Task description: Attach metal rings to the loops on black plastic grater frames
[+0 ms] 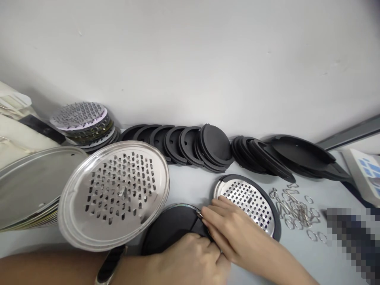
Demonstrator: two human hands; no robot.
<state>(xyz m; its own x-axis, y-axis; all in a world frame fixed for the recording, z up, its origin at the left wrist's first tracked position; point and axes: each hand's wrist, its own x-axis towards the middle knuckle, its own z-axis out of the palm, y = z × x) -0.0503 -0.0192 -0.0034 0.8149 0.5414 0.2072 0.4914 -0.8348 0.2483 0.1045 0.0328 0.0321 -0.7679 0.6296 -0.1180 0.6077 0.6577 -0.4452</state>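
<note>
A round black plate (166, 229) with a thin shiny rim lies in front of me, partly covered by my hands. My left hand (192, 259) is closed over its near right part, fingers curled and their tips hidden. At the plate's upper right edge, my right hand (228, 223) pinches a small shiny metal piece (199, 215); its full shape is hidden. Just beyond my right hand lies a round metal grater disc (247, 198) in a black rim. A larger grater disc (123, 190) rests tilted above my left forearm.
Black crescent-rimmed holders (190, 144) and black round parts (218, 146) line the wall. Spiked grater discs (81, 114) are stacked at the back left, near metal plates (35, 182). Loose wire clips and rings (299, 209) lie right, before black handled holders (303, 154).
</note>
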